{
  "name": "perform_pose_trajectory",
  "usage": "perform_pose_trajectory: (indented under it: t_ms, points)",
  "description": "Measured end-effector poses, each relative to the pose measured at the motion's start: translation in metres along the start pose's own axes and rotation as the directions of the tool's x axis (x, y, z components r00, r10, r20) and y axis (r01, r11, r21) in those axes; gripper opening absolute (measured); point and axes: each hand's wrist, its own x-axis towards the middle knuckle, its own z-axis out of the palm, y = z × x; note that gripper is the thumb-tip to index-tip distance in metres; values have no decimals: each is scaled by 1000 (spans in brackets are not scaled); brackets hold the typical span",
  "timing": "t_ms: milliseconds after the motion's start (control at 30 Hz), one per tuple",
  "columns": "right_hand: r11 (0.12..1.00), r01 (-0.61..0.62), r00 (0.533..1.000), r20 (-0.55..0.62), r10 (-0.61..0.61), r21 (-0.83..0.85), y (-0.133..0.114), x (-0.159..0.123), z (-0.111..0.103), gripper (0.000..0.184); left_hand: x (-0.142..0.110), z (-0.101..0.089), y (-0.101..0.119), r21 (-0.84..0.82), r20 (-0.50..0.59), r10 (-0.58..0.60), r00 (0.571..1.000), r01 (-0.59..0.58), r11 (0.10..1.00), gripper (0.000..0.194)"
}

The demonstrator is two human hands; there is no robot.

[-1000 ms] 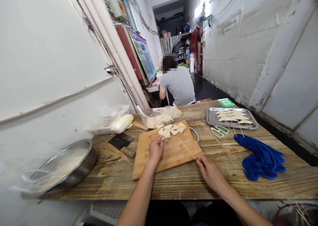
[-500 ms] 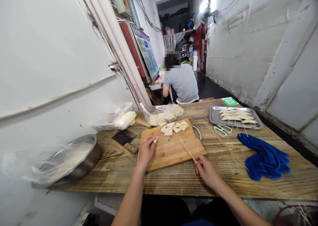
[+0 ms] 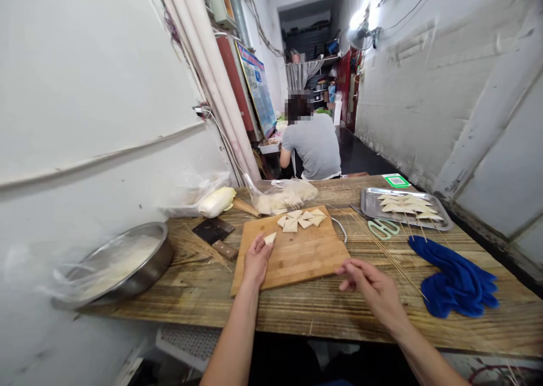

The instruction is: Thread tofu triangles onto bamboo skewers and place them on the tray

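Observation:
My left hand is closed on a pale triangular slice, which looks like tofu, over the left side of the wooden cutting board. Several similar triangular slices lie grouped near the board's far edge. My right hand hovers by the board's near right corner, its thumb and fingers pinched together. No skewer can be made out in its fingers now. Beyond it, long thin bamboo skewers rest on the table.
Green-handled scissors lie near a metal tray of skewered slices. A blue cloth is at right. At left stand a metal basin, dark cleaver, cabbage and plastic bag. A person sits beyond the table.
My left hand has shifted slightly right and up, showing more of the slice. My right hand has moved right; the skewer seen in it earlier no longer shows. The view has shifted a little.

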Motion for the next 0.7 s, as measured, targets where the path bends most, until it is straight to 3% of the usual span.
perform_pose_trajectory:
  t_ms: [100, 200, 400, 533, 700]
  points:
    - [917, 84, 970, -178, -165, -390, -19, 1, -23, 34, -1, 1, 1, -15, 23, -71, 997, 71, 997, 29]
    - [814, 85, 955, -187, -232, -574, -30, 11, -44, 33, -4, 2, 5, -76, 107, -116, 987, 125, 989, 21]
    - [711, 153, 984, 37, -176, -686, -1, 35, -41, 38, -7, 3, 11, -126, 116, -172, 978, 186, 974, 18]
    - [696, 139, 987, 44, -153, -704, 20, 38, -28, 40, -5, 3, 9, -131, 78, -177, 981, 186, 974, 11]
    - [678, 167, 985, 86, -151, -716, 22, 40, -25, 39, -5, 2, 10, -143, 74, -177, 981, 186, 972, 9]
